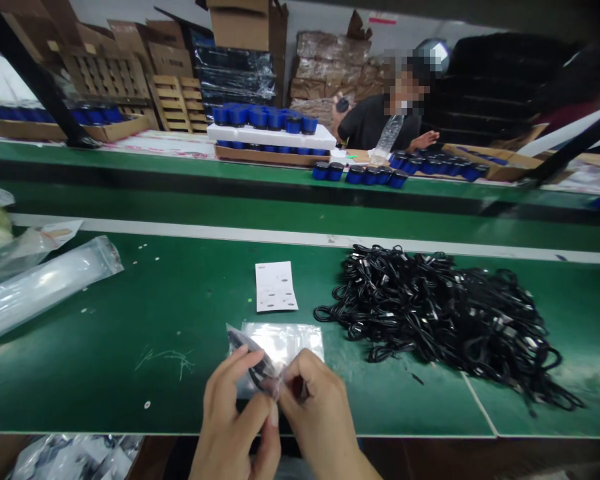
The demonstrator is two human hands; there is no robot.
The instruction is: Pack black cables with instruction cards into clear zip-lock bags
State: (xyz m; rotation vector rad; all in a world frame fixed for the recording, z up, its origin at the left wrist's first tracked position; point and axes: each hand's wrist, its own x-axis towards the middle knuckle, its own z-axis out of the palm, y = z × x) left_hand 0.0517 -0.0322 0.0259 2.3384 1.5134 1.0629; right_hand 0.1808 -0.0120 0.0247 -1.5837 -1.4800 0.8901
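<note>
**Two-hand pinch on a small transparent plastic bag, near the bench's front edge**

The left hand (235, 413) and right hand (315, 413) were closed in tight finger-and-thumb pinches on the small transparent plastic bag (253, 363), close together, with a dark coiled cable (254, 357) visible inside. A flat plastic bag (290, 340) lay just behind the hands on the green bench mat (130, 400), a little short of its front edge. Open mat stretched left to a long plastic sleeve (40, 293). A printed leaflet (276, 287) lay just beyond, with a heap of black cables (430, 320) to the right. Blue-capped jars (355, 175) stood on the far bench, before a co-worker (375, 123).
</note>
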